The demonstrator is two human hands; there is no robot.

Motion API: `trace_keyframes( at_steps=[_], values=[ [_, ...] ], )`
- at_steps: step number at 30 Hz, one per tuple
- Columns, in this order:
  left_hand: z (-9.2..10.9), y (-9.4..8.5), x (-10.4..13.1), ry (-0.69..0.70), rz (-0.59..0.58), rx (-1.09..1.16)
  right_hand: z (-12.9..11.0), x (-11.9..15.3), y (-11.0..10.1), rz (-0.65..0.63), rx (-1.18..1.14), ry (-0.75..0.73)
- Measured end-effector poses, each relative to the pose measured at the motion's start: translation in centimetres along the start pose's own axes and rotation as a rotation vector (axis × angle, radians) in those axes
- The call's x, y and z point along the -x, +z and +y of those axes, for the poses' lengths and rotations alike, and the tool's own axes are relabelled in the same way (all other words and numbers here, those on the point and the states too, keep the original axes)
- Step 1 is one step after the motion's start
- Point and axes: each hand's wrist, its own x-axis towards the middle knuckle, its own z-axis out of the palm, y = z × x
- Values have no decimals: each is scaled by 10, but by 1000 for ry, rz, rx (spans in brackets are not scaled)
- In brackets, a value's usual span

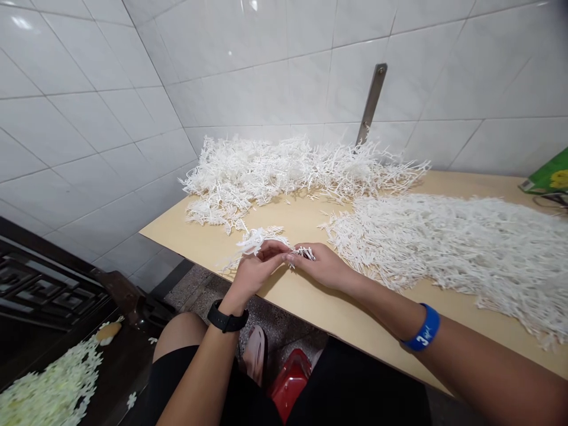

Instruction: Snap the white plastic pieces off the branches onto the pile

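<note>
My left hand (257, 269) and my right hand (322, 265) meet over the front edge of the table, thumbs and fingertips pinched together. A small bunch of thin white branched plastic stems (304, 252) sticks out between the fingers of my right hand. More white branched stems (252, 239) lie against and behind the fingers of my left hand. Just where the fingertips touch, the exact piece is too small to make out. A loose, tangled heap of white branched stems (275, 171) lies behind my hands, and a flatter spread of short white stems (444, 236) is at the right.
The tan tabletop (310, 310) meets a tiled wall with a metal bracket (371, 103). A green packet (550, 174) lies far right. At lower left, pale flower-shaped pieces (53, 384) cover a dark wooden seat (128, 361). A red stool (290, 384) shows between my legs.
</note>
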Motion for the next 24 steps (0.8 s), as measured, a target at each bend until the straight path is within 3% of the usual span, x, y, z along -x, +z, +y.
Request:
trace_keyframes(
  at_steps=[7, 14, 17, 20, 22, 24],
  values=[
    [1, 0, 1, 8, -25, -19, 3, 0, -2, -84, 30, -65],
    [4, -2, 1, 1, -24, -108, 3, 2, -2, -51, -81, -88],
    [5, -2, -2, -16, -98, -212, 2, 3, -2, -39, -88, -153],
    [11, 3, -8, 44, -256, -242, 1, 4, -1, -39, -93, -213],
    [17, 8, -12, 100, -371, -190, 1, 4, 2, -50, -95, -185],
    [21, 13, -14, 124, -392, -110, 2, 3, 5, -35, -77, -109]
  ],
)
